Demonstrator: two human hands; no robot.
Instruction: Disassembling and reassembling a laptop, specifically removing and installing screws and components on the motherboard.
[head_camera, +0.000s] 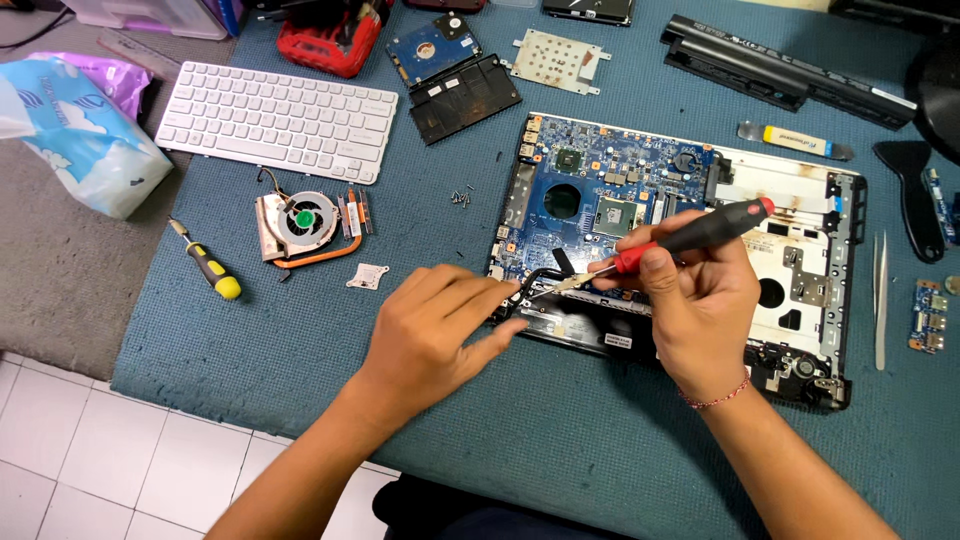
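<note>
An opened laptop base (800, 185) with a blue motherboard (600, 180) lies on a blue mat. My right hand (695, 295) grips a red and black screwdriver (700, 232), its tip down at the board's lower left corner. My left hand (435, 325) rests on the mat beside that corner, its fingers touching the black edge of the laptop base close to the screwdriver tip.
On the mat (300, 330) lie a white keyboard (275, 120), a cooling fan with copper pipe (300, 228), a yellow screwdriver (212, 270), loose screws (460, 197), a hard drive (433, 45), a black cover (465, 97), a battery (780, 65), tweezers (880, 300) and small boards (927, 315).
</note>
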